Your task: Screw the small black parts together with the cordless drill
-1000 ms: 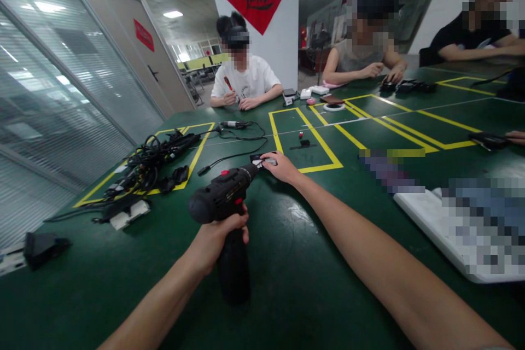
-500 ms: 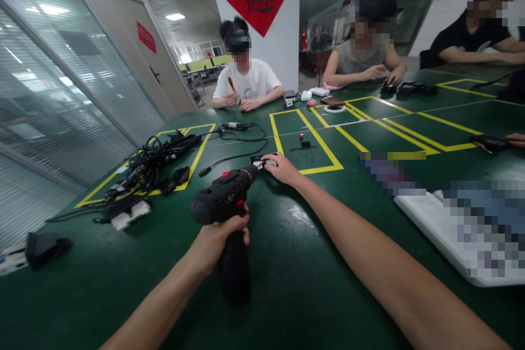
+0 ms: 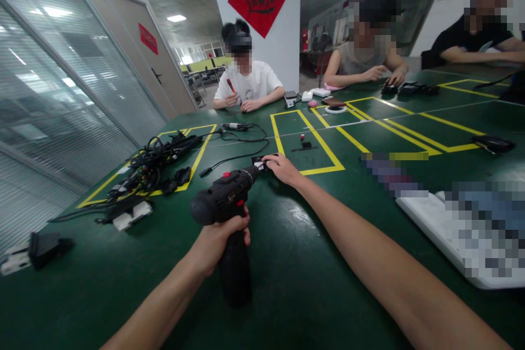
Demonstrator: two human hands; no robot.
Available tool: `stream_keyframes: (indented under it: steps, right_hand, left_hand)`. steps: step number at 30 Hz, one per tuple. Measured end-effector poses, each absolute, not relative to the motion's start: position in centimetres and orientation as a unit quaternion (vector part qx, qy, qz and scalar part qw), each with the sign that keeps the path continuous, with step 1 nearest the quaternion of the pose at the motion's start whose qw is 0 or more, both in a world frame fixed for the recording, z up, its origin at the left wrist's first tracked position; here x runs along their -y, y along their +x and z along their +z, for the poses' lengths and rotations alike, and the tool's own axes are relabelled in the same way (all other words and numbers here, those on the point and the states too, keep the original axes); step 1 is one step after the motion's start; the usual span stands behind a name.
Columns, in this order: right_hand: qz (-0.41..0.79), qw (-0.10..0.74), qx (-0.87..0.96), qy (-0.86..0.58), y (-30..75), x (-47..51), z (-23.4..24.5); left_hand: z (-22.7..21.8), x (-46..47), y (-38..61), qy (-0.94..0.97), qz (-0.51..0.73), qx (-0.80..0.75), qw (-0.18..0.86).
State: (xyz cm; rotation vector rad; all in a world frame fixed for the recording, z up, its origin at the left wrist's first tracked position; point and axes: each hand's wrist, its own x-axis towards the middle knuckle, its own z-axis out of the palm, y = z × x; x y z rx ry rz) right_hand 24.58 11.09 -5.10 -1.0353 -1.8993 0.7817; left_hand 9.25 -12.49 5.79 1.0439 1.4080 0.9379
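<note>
My left hand is wrapped round the grip of a black cordless drill with red buttons, its chuck pointing away from me. In front of the chuck, a small black-and-white part lies on the green table. My right hand reaches across and grips this part with bent fingers. The drill's tip is at the part or very close to it; contact cannot be made out. Much of the part is hidden behind the fingers and the chuck.
A tangle of black cables fills the left side, with black-and-white pieces beside it. A white tray stands at right. Yellow tape marks the table. Across from me a person holds a screwdriver; other people sit at right.
The fingers of my right hand have shifted slightly on the small part. The drill stays almost in place. At the far right edge, another person's hand has left the black object there.
</note>
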Motion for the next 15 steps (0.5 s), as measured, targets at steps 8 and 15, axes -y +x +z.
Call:
stream_keyframes:
  steps: [8, 15]
  right_hand:
    - [0.296, 0.418, 0.758, -0.404, 24.59, -10.73, -4.92]
    - [0.285, 0.414, 0.76, -0.412, 24.7, -10.62, -4.92]
  left_hand:
    - [6.0, 12.54, 9.31, 0.438, 0.401, -0.584, 0.553]
    - [6.09, 12.6, 9.42, 0.45, 0.404, -0.578, 0.548]
